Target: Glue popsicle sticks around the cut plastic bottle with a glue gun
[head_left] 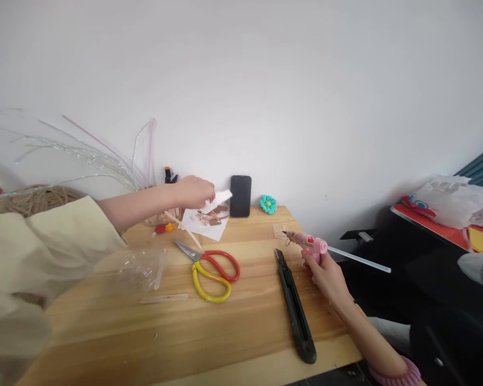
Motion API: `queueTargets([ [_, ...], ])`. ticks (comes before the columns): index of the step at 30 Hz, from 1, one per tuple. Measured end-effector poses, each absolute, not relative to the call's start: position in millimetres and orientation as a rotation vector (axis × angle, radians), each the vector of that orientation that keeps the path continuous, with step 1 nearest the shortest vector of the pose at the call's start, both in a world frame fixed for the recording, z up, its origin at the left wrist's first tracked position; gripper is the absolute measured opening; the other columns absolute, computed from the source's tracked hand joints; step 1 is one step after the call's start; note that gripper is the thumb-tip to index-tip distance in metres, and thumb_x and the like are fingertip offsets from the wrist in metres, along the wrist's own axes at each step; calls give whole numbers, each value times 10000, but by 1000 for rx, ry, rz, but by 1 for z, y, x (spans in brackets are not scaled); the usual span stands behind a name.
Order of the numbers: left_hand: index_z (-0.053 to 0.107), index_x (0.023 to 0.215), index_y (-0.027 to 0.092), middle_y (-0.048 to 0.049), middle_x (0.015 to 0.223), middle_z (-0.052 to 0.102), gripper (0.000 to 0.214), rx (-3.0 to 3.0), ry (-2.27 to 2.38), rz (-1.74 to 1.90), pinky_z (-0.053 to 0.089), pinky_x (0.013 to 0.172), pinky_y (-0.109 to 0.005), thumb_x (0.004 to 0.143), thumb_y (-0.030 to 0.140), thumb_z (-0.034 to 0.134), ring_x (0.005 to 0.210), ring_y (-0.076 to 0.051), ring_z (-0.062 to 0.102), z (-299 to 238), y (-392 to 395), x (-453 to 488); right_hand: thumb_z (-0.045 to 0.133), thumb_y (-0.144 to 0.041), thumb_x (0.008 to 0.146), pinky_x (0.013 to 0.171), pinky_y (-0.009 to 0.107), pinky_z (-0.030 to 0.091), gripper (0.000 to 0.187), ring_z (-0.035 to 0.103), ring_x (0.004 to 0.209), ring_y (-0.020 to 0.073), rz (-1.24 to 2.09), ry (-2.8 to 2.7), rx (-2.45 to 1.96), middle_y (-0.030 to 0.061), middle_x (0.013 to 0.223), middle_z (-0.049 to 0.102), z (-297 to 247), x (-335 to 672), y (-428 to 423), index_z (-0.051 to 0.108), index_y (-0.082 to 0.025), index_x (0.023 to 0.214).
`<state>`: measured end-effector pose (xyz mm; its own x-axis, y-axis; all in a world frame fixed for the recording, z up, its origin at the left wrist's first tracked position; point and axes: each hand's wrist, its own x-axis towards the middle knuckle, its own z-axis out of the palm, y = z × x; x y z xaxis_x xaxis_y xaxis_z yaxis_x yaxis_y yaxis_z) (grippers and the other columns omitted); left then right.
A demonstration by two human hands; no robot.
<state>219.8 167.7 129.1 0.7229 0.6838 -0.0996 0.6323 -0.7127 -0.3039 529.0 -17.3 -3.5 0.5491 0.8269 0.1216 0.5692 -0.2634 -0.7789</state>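
My left hand (194, 191) reaches across the wooden table (241, 327) to its far edge and is closed on a crumpled piece of white paper (219, 199), just above a white sheet (204, 222) that holds brown scraps. My right hand (324, 273) grips a pink hot glue gun (308, 244) near the table's right edge. The gun's nozzle points left, and a clear glue stick (360, 259) sticks out of its back to the right.
Scissors (211, 268) with red and yellow handles lie mid-table, and a dark utility knife (295, 308) lies to their right. A black phone (240, 195) leans on the wall beside a teal flower (268, 203). Flat wooden sticks (163, 298), twine (36, 198) and shiny strands (84, 155) are at the left.
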Motion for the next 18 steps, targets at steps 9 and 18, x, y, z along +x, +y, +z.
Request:
queueTargets([
  [9, 661, 906, 173, -94, 1016, 661, 311, -2761, -995, 232, 429, 745, -266, 677, 79, 473, 996, -224, 583, 115, 193, 207, 593, -553, 722, 513, 263, 468, 394, 606, 606, 184, 473, -909, -1831, 55, 661, 639, 12, 539, -27, 593, -160, 741],
  [18, 573, 983, 175, -97, 1063, 592, 335, -2713, -1290, -93, 429, 605, -283, 655, 174, 507, 752, -213, 620, 120, 190, 212, 679, -516, 674, 467, 213, 442, 371, 536, 546, 121, 424, -715, -1543, 13, 617, 578, 39, 551, -37, 597, -156, 708],
])
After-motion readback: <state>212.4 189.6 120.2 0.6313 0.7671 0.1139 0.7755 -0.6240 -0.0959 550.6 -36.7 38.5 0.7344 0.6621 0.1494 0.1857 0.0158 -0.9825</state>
